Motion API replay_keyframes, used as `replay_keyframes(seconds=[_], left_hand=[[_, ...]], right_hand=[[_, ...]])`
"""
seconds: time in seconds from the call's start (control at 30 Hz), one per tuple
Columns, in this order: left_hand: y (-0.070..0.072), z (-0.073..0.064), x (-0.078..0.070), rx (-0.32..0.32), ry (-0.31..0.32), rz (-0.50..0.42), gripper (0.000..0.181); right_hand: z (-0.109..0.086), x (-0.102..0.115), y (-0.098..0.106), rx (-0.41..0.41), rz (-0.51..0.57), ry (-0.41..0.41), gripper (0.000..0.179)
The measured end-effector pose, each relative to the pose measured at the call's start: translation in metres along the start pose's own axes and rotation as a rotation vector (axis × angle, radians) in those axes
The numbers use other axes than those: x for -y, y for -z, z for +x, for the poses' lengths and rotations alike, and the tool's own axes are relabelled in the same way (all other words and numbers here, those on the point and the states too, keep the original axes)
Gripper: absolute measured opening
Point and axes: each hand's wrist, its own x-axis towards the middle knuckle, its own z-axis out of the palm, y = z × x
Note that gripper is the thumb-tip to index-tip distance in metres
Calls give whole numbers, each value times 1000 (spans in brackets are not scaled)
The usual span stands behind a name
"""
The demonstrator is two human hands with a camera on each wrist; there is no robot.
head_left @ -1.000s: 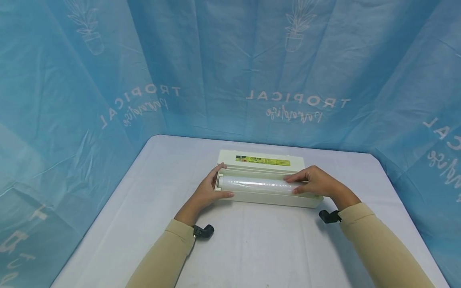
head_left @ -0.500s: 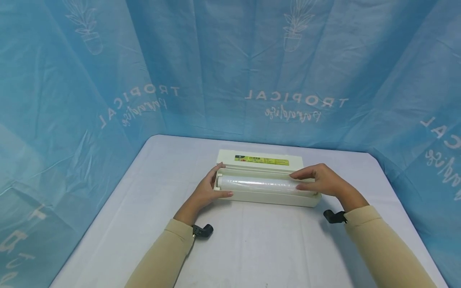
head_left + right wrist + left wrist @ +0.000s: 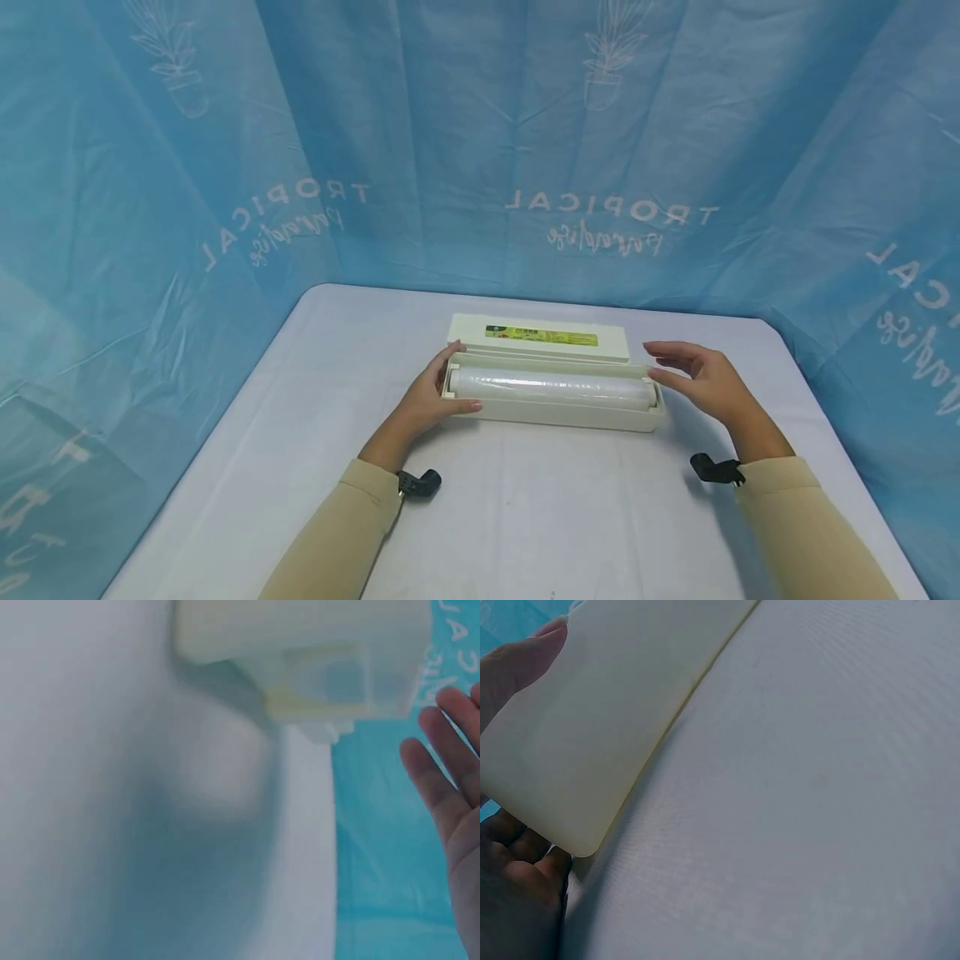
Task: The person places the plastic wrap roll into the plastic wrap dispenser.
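Observation:
A long cream box [image 3: 562,414] stands open on the table, with a shiny roll of cling film [image 3: 551,387] lying inside it. My left hand [image 3: 422,407] grips the box's left end, thumb along the front wall and fingers round the end and back. The left wrist view shows the thumb [image 3: 532,664] on the smooth front wall. Just off the box's right end, my right hand [image 3: 708,385] is held with its fingers extended and nothing in them. In the right wrist view those fingers [image 3: 439,769] are spread beside the blurred box end [image 3: 322,682].
Behind the box lies its cream lid [image 3: 612,342], carrying a yellow-green label [image 3: 540,335]. A white cloth [image 3: 525,508] covers the table. Blue printed curtains [image 3: 465,167] hang along the back and both sides.
My right hand has come off the roll's right end and moved right, its fingers opening. The roll's right end is now uncovered. My left hand keeps its grip on the box.

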Motion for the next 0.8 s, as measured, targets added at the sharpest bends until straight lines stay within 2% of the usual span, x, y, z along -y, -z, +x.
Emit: replay_keyframes(seconds=[0.1,0.37,0.53,0.8], left_hand=[[0,0,0,2,-3,-1,120],[-1,0,-1,6,-1,-2,119],[-3,-3,-9,4,12,5,119],[0,-1,-2,9,-11,-7,118]], right_hand=[[-7,-9,-3,-12,17,-41,57],[-15,-24,-9,-4,63,-33,64],[-16,-27,-12,8,78,-54,67],[-18,-33,-15,43,110,-113,81]])
